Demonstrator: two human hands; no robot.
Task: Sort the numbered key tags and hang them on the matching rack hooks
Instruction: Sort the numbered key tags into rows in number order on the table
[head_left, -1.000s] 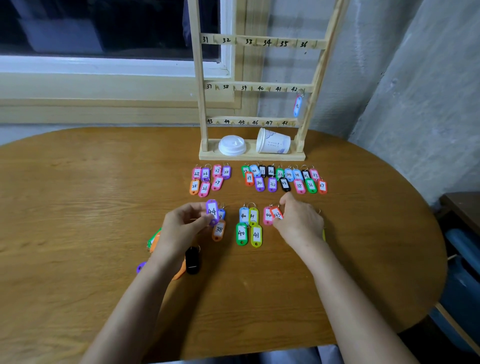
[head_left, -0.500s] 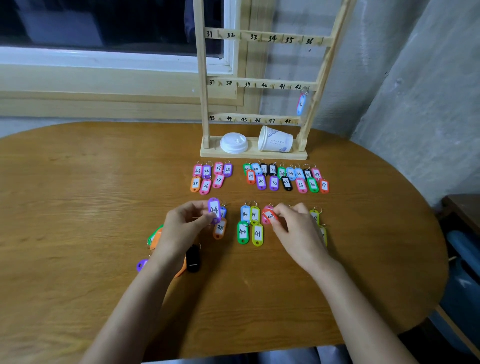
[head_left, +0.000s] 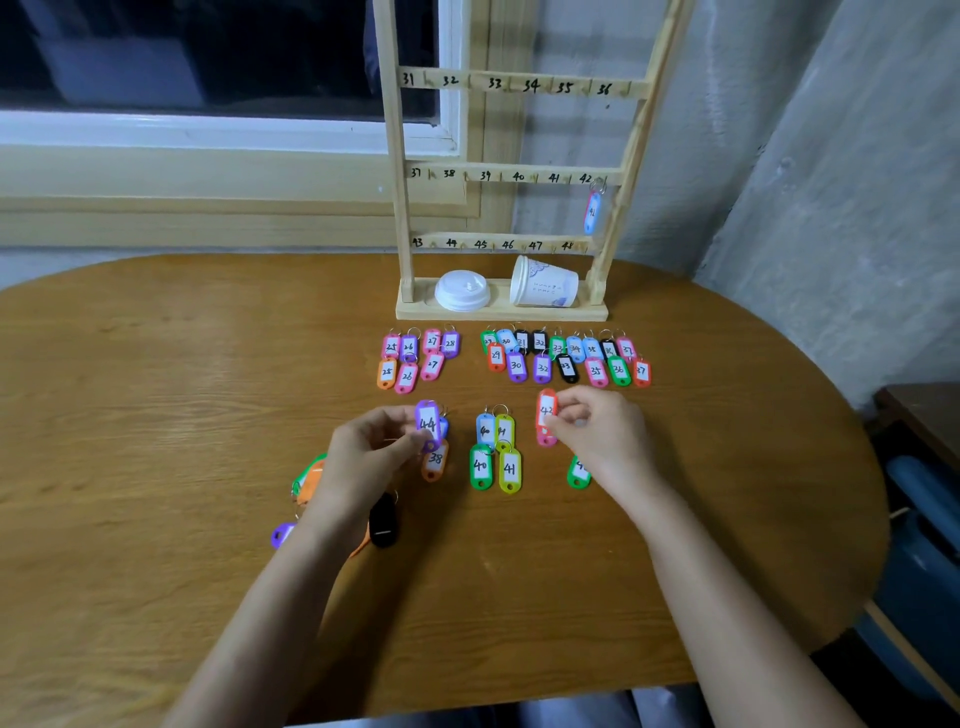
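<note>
A wooden rack with numbered hooks 31 to 48 stands at the table's far edge; one blue tag hangs under 42. My left hand pinches a purple tag marked 44, held upright above an orange tag 38. My right hand pinches a red tag marked 42, lifted over a pink tag. Between my hands lie tags 40 and 41 in two pairs. A green tag lies partly hidden under my right wrist.
Two sorted groups of tags lie in rows near the rack: 25–28 and 29–37. A white lid and a tipped paper cup sit on the rack's base. Loose tags, including a black one, lie under my left forearm.
My right hand has pulled the red 42 tag up off the pink one and turned it upright. The green tag by my right wrist is now uncovered. My left hand stays holding 44.
</note>
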